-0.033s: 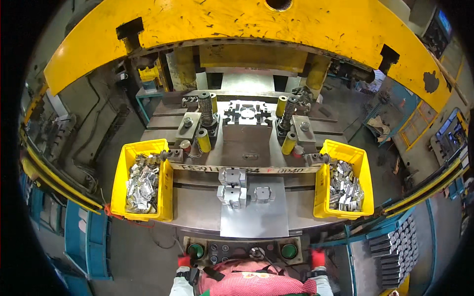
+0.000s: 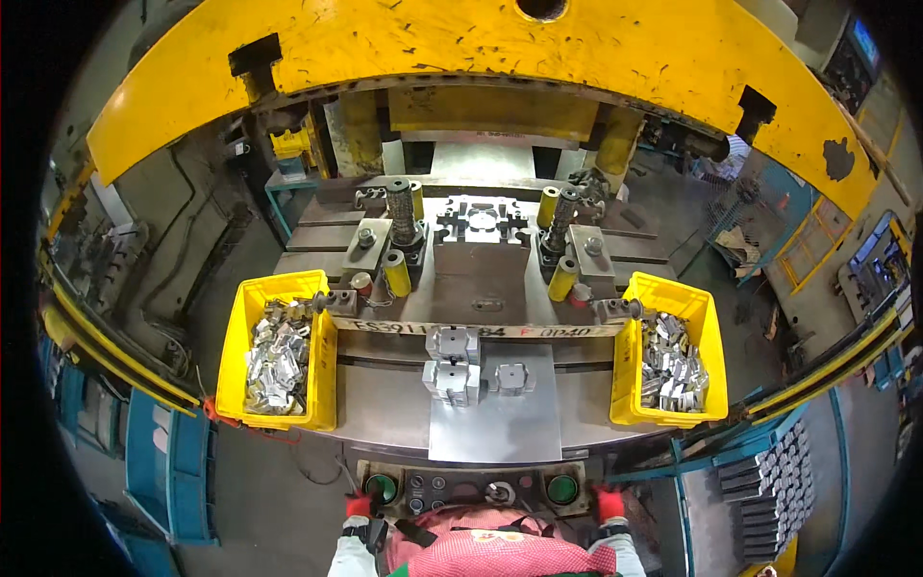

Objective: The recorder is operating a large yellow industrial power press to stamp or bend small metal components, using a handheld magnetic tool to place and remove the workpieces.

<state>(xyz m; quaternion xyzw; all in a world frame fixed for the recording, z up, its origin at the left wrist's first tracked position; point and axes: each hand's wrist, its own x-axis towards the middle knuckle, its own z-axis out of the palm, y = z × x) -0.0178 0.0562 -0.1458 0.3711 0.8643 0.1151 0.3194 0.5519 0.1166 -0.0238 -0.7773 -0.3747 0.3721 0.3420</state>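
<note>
My left hand [image 2: 360, 506], in a red glove, is beside the left green push button [image 2: 382, 489] of a control panel [image 2: 452, 486] at the table's front. Out to the right, my right hand [image 2: 609, 503], also red-gloved, is near the right green push button [image 2: 561, 489]. Both hands are small and their fingers do not show clearly; I cannot make out anything held. Beyond the panel, stacked silver metal parts [image 2: 452, 383] and a lower single stack [image 2: 513, 379] stand on a flat metal sheet [image 2: 493, 433]. Farther back lies a die [image 2: 483, 221] with a bright metal piece on it.
Yellow bins of small metal pieces, a left bin [image 2: 324, 385] and a right bin [image 2: 627, 385], flank the table. Guide posts, including a dark left post [image 2: 400, 212], stand around the die. A yellow press frame [image 2: 404, 38] arches overhead. Rows of parts [image 2: 779, 481] fill a rack at right.
My right hand has shifted slightly left, closer to the right green push button. My left hand has barely moved. The stacked parts and bins stay in place.
</note>
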